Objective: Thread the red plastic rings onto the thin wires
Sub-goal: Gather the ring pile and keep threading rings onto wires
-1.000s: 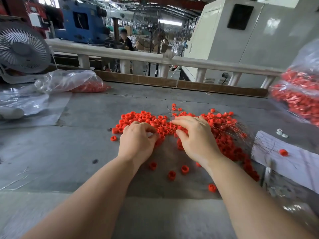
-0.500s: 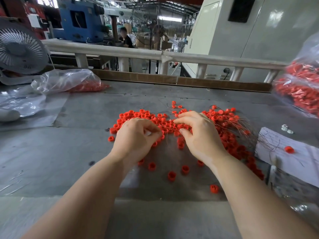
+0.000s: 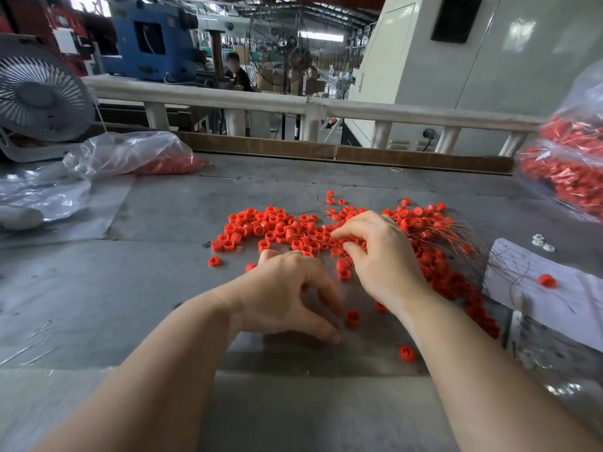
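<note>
A heap of red plastic rings (image 3: 277,228) lies spread over the grey table (image 3: 156,288). Thin wires (image 3: 463,233) fan out to the right of it, several carrying rings. My right hand (image 3: 381,256) rests on the middle of the heap, its thumb and forefinger pinched together among rings and what looks like a wire end. My left hand (image 3: 287,295) hovers nearer to me with fingers spread and curved, its fingertips just left of a loose ring (image 3: 352,318) and holding nothing. Another loose ring (image 3: 407,353) lies closer to the table's front.
A clear bag of red rings (image 3: 140,158) and a desk fan (image 3: 39,99) stand at the back left. A fuller bag (image 3: 567,171) sits at the right edge. White paper (image 3: 548,295) with one ring on it lies to the right. A white railing (image 3: 293,104) runs behind the table.
My left hand has left the heap, drawn back toward me and opened beside a loose ring. My right hand stays pinched on the heap.
</note>
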The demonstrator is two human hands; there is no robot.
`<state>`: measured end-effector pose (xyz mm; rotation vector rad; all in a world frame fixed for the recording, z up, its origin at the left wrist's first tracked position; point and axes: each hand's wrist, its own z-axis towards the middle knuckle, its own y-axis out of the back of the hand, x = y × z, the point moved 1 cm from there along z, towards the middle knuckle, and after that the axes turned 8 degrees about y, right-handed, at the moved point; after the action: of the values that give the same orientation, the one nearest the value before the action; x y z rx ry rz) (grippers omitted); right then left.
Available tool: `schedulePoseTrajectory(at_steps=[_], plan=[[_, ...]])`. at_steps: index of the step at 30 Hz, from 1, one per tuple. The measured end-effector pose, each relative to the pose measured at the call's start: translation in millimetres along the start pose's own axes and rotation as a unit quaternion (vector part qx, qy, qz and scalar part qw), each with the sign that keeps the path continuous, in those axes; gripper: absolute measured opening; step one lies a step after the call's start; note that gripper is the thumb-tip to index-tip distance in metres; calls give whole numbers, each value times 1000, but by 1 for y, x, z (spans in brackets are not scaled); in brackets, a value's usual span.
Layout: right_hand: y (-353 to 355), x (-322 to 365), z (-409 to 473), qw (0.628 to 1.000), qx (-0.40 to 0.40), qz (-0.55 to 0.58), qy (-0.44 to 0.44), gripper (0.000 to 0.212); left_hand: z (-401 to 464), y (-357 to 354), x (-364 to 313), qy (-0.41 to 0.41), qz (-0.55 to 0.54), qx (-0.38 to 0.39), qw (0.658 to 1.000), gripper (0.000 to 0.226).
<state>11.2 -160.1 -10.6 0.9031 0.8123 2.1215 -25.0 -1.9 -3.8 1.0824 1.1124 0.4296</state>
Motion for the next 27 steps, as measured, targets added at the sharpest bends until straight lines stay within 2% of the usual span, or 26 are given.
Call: schedulePoseTrajectory(at_steps=[2,4,7,11,15,17,20,22,27], plan=[[0,0,0,1000,1,1,1,20,1,-1,-1,-2,1,6,1000,13],[0,1,0,1000,3,5,4,20,1,0,2,16,4,-22,1000,17],[0,2,0,1000,12,11,12,24,6,2,9,67,34,-122,990,6],[0,3,-1,999,16,23,28,29,9,5,15,115,-32,-245,962,8],[1,1,-1,999,3,25,27,26,11,6,22,136,-99,-320,932,9],[1,1,-1,999,9,13,36,28,12,7,24,139,-129,-341,921,9],[-3,2,-1,992,90,-59,63,42,12,6,26,144,-146,-360,910,9],[-6,1,-1,988,113,-88,62,47,12,6,26,149,-172,-367,902,9],[-3,5,0,999,15,-12,50,33,12,5,23,149,-243,-369,885,15]])
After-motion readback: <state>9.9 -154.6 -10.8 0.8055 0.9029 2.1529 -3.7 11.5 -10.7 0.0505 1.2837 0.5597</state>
